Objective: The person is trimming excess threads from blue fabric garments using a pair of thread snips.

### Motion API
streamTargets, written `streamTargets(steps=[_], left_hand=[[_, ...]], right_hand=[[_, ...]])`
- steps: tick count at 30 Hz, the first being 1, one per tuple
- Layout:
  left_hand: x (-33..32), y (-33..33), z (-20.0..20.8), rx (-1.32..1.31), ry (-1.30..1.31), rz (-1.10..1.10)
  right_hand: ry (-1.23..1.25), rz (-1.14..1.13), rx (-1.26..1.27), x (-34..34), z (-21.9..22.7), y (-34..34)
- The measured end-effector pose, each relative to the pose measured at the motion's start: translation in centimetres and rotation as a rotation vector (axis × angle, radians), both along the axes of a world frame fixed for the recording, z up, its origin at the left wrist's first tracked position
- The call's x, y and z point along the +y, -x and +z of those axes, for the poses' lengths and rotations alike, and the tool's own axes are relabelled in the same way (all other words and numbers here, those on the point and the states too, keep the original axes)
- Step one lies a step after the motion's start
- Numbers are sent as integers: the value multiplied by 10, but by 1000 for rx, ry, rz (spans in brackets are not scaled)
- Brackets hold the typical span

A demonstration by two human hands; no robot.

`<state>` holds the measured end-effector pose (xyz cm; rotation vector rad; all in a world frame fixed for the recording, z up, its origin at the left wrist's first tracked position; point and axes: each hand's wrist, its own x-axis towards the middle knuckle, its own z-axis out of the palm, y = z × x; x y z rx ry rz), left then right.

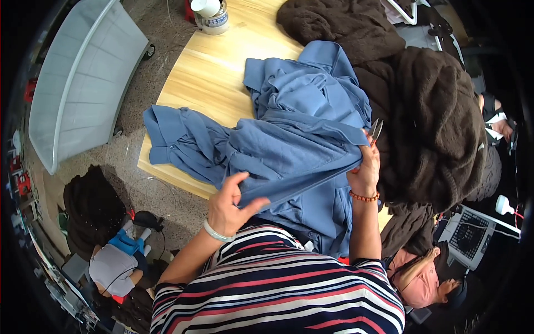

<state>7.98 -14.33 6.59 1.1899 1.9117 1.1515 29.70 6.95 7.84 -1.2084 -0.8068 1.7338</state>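
A blue long-sleeved shirt (300,139) lies rumpled over the table, with one cuffed sleeve (178,139) stretched out to the left. My right hand (364,167) grips an edge of the shirt's cloth at the right. The same hand also holds small snips (376,131), their metal blades pointing up and away and a bit of orange handle showing. Beside the near left part of the shirt, my left hand (228,206) has its thumb and fingers apart and holds nothing; its fingertips are close to the cloth.
Under the shirt is a light wooden table (206,72). A lidded mug (214,19) stands at its far left edge. Dark brown fleecy cloth (439,122) is heaped on the right. A pale wheeled bin (83,72) is at the left. People sit at lower left and lower right.
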Motion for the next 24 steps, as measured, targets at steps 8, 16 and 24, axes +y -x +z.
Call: streamTargets(steps=[8, 16, 24], left_hand=[[-4, 10, 1, 392, -3, -263], [-4, 83, -27, -376, 79, 68], [13, 133, -27, -1260, -288, 505]], right_hand=[[143, 0, 106, -21, 6, -12], [128, 342, 232, -3, 57, 74], [13, 717, 96, -10, -36, 182]])
